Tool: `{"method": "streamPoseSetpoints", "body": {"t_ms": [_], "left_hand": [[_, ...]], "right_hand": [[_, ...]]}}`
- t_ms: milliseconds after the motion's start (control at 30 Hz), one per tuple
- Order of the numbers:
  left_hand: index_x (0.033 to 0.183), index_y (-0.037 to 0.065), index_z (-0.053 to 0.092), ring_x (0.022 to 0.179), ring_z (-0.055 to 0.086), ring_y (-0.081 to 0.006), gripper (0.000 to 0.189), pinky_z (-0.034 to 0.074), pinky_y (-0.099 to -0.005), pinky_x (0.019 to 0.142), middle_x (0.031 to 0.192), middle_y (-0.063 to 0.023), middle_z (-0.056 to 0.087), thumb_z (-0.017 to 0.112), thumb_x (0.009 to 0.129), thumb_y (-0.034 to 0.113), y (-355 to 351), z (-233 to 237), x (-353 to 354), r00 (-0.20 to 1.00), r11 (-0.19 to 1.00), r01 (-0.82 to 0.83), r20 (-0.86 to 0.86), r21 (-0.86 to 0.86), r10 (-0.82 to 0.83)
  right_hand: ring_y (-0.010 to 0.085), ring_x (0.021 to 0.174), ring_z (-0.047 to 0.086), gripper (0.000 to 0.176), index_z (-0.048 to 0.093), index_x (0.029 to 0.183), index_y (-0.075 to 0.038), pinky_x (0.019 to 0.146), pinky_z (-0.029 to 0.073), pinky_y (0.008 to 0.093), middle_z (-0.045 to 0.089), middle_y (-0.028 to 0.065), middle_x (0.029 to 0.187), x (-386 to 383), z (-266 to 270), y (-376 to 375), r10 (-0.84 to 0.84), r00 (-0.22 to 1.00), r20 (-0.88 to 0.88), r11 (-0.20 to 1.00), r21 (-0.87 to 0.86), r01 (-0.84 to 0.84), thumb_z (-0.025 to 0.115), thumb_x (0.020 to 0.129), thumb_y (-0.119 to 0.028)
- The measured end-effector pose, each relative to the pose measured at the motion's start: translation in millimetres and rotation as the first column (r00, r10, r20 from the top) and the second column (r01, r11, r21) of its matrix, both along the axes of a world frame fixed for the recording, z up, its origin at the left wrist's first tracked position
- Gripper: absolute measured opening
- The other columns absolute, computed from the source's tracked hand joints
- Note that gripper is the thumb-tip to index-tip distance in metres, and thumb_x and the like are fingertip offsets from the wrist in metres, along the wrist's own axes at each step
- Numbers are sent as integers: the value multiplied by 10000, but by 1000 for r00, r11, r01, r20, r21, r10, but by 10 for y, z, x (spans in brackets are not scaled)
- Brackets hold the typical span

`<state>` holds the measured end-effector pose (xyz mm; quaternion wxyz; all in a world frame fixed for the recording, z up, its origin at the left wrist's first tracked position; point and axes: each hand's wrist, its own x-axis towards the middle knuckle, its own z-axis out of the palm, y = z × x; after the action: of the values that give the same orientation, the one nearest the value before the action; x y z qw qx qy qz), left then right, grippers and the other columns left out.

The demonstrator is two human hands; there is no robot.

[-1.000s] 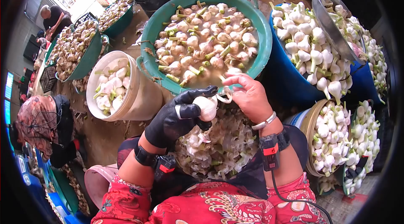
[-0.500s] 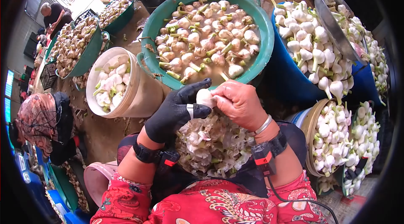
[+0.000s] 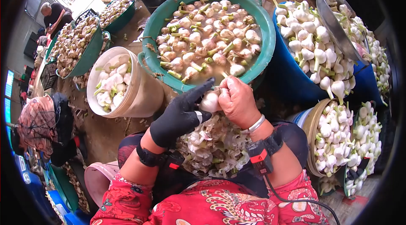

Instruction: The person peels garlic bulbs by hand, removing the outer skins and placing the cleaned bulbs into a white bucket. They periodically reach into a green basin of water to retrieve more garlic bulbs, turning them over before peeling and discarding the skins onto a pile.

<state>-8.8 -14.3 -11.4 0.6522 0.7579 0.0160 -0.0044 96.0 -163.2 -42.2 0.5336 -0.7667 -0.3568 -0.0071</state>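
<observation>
A garlic bulb [image 3: 209, 102], pale and mostly smooth, sits between my two hands. My left hand [image 3: 179, 117], in a black glove with a white band on one finger, is closed around its left side. Bare and wearing a bangle, my right hand [image 3: 239, 101] pinches the bulb's upper right part. Beneath both hands lies a heap of peeled garlic skins [image 3: 215, 147] between my knees. Just beyond is a green basin [image 3: 267, 41] of murky water with many unpeeled garlic bulbs [image 3: 211, 39] in it.
A white bucket [image 3: 139, 94] of peeled garlic stands at left. On the right are a blue tub [image 3: 292, 68] heaped with white bulbs, a metal basin [image 3: 338, 24] tilted on it, and another bucket [image 3: 312, 134]. Two people [image 3: 55, 16] [image 3: 38, 119] are at far left.
Both hands have moved slightly, the right one inward and turned more upright over the bulb. The garlic bulb has shifted a little down and right.
</observation>
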Motion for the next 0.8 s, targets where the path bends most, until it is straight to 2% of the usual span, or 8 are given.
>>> {"method": "streamPoseSetpoints", "body": {"t_ms": [100, 167, 233, 300, 367, 500, 700, 800], "left_hand": [[1376, 36, 417, 1127, 544, -190, 709, 420, -335, 960, 1255, -145, 549, 731, 741, 58, -6, -23, 18, 995, 978, -84, -77, -191, 70], [1369, 39, 430, 1128, 539, -182, 691, 421, -325, 958, 1258, -127, 552, 720, 743, 16, -19, -15, 38, 986, 972, -101, 149, 214, 70], [1363, 38, 438, 1150, 526, -179, 675, 409, -314, 974, 1278, -110, 547, 705, 745, -5, 10, 31, 31, 979, 938, -57, 204, 341, -15], [1364, 32, 436, 1170, 507, -162, 675, 400, -307, 984, 1311, -81, 533, 700, 744, -12, 61, -24, 10, 988, 995, -50, 150, 87, 37], [1372, 33, 430, 1194, 475, -137, 658, 374, -295, 1007, 1356, -54, 496, 668, 762, -31, 23, 47, 7, 995, 986, -82, 40, -145, 89], [1379, 2, 409, 1248, 427, -162, 652, 317, -313, 1061, 1399, -91, 445, 606, 760, -46, -3, 76, 35, 985, 914, -172, -56, -368, 162], [1384, 33, 410, 1196, 477, -162, 593, 367, -319, 1028, 1349, -69, 484, 582, 819, -20, 32, 44, 61, 981, 816, -194, -98, -545, 167], [1418, 36, 333, 1114, 542, -192, 538, 435, -372, 975, 1259, -106, 527, 479, 904, 94, 139, -261, 142, 997, 413, 43, 15, -910, -71]], "right_hand": [[372, 745, 562, 106, 522, 860, -17, 678, 464, 429, 570, 179, 796, -89, 65, 32, 88, 996, -24, 996, -9, -89, 514, 785, -90], [375, 689, 558, 70, 534, 817, -22, 639, 467, 427, 577, 167, 749, -83, -45, 75, 39, 999, 37, 999, 27, -40, 506, 784, -76], [370, 621, 560, 68, 561, 779, -21, 595, 468, 419, 573, 166, 686, -37, -211, 76, -15, 932, -362, 1000, -10, 12, 498, 773, -46], [289, 572, 590, 104, 590, 752, -27, 536, 467, 365, 579, 125, 624, 0, -341, 80, -66, 889, -454, 997, 3, 76, 506, 798, -68], [194, 605, 613, 146, 600, 785, -22, 533, 489, 298, 604, 78, 674, -4, -217, -6, 290, 364, -885, 950, 312, 3, 540, 843, -142], [132, 660, 622, 219, 601, 982, -32, 594, 541, 277, 633, 40, 820, 50, 199, -109, 390, 38, -920, 914, 382, -140, 588, 913, -239], [121, 643, 608, 171, 592, 982, -12, 581, 530, 268, 621, 49, 790, 23, 82, -97, 473, 40, -880, 876, 465, -130, 614, 890, -154], [124, 616, 597, 132, 587, 981, 4, 556, 516, 261, 611, 58, 771, 3, 51, -82, 531, 92, -842, 847, 527, -67, 599, 885, -85]]}}
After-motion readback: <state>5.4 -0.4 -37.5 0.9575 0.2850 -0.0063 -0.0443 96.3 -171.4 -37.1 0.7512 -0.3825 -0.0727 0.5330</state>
